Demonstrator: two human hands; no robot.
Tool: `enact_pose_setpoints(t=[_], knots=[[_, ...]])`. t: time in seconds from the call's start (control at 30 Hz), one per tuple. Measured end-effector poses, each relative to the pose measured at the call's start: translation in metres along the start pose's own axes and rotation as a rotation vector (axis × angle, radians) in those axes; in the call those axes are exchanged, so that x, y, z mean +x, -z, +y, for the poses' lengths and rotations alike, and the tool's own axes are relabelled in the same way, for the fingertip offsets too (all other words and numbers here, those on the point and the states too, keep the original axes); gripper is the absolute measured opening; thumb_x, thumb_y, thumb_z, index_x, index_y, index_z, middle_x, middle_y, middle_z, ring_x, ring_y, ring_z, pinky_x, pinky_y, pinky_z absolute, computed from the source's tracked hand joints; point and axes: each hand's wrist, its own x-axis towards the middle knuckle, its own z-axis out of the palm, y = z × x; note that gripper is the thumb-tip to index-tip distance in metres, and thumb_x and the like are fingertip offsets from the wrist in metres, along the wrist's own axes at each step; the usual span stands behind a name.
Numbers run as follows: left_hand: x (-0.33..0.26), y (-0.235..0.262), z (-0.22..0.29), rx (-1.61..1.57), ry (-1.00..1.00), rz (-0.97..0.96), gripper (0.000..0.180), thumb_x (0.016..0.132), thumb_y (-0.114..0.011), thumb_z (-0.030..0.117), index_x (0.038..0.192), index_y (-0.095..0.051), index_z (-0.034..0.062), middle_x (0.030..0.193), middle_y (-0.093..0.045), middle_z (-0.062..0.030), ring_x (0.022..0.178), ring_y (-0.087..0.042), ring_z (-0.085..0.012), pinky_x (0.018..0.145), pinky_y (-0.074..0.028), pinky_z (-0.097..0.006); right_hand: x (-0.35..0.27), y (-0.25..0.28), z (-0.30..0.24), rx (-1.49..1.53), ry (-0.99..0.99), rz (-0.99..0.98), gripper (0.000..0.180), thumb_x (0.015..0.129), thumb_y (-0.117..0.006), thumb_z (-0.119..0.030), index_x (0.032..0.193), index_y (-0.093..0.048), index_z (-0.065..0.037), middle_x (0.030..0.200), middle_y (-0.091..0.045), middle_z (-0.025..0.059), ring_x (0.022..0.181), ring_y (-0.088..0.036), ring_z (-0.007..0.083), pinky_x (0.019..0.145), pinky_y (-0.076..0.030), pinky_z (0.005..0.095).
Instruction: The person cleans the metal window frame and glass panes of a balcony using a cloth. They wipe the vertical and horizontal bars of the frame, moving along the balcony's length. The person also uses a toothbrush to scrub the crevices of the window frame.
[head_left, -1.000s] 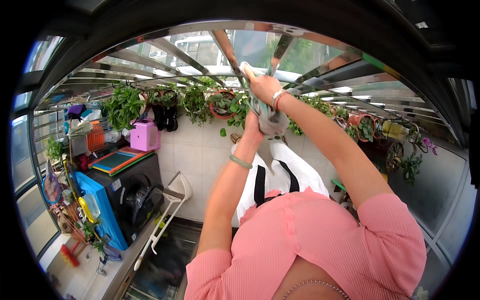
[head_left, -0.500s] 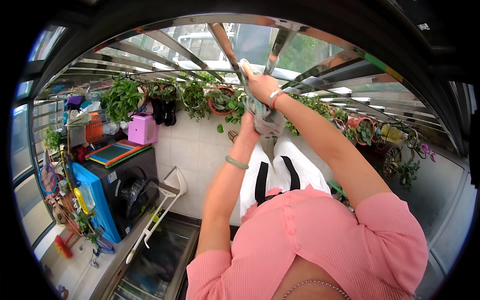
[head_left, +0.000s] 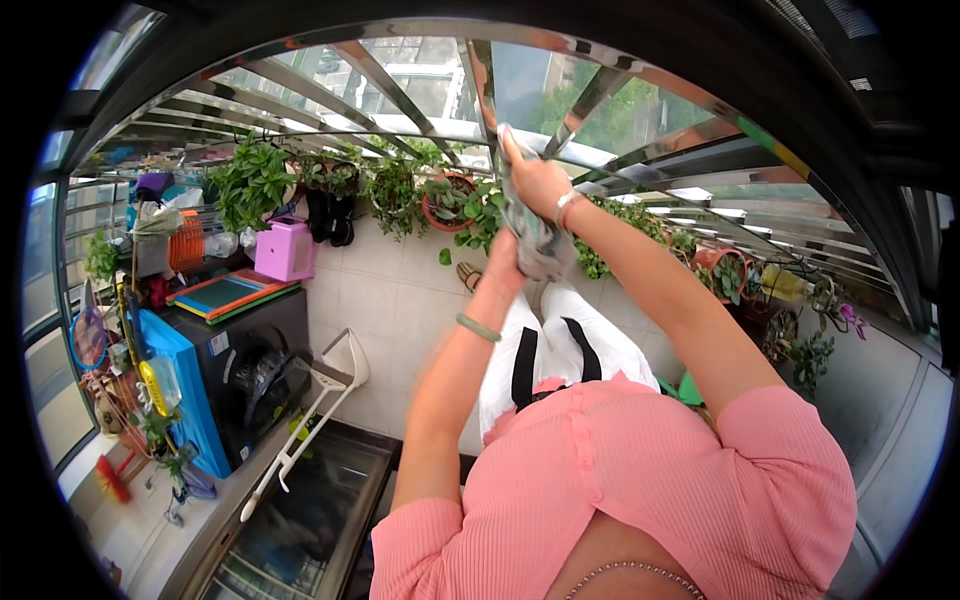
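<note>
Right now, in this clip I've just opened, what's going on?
A person in a pink top has both hands on a grey-green cloth. The right hand grips its upper end beside a metal bar; whether the cloth touches the bar is hard to tell. The left hand is at the lower, bunched part, fingers mostly hidden. Potted plants line the bars, and a black machine stands off to the left.

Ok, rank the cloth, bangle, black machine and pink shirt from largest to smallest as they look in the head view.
Pink shirt
Black machine
Cloth, partly covered
Bangle
</note>
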Motion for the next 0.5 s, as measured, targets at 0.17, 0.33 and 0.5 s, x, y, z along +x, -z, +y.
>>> enact_pose_setpoints(t=[0.17,0.33,0.5], knots=[[-0.031,-0.021,-0.035,0.012,0.042,0.09,0.032,0.094,-0.05,0.032,0.117,-0.055,0.01,0.111,-0.062,-0.0026,0.099,-0.06,-0.016,0.086,-0.05,-0.034,-0.036,-0.041,0.045,0.31,-0.008,-0.03,0.053,0.09,-0.04,-0.02,0.142,-0.029,-0.028,0.085,-0.063,0.0266,0.076,-0.061,0.043,0.069,-0.047,0.0511],[-0.037,-0.023,0.028,0.035,-0.074,0.014,0.038,0.096,-0.042,0.037,0.12,-0.053,0.009,0.115,-0.06,-0.0032,0.101,-0.06,-0.0167,0.088,-0.05,-0.033,-0.003,-0.017,-0.003,0.394,0.143,0.195,0.053,0.09,-0.04,-0.017,0.142,-0.027,-0.015,0.074,-0.062,0.0242,0.069,-0.061,0.0414,0.064,-0.046,0.0499],[-0.014,-0.006,0.062,-0.023,0.022,-0.023,0.036,0.096,-0.043,0.036,0.119,-0.054,0.0104,0.109,-0.062,-0.003,0.098,-0.061,-0.0168,0.086,-0.051,-0.034,0.021,-0.001,-0.039,-0.011,0.033,0.136,0.061,0.088,-0.04,-0.012,0.143,-0.016,-0.002,0.07,-0.064,0.0203,0.063,-0.063,0.0369,0.054,-0.047,0.0471]])
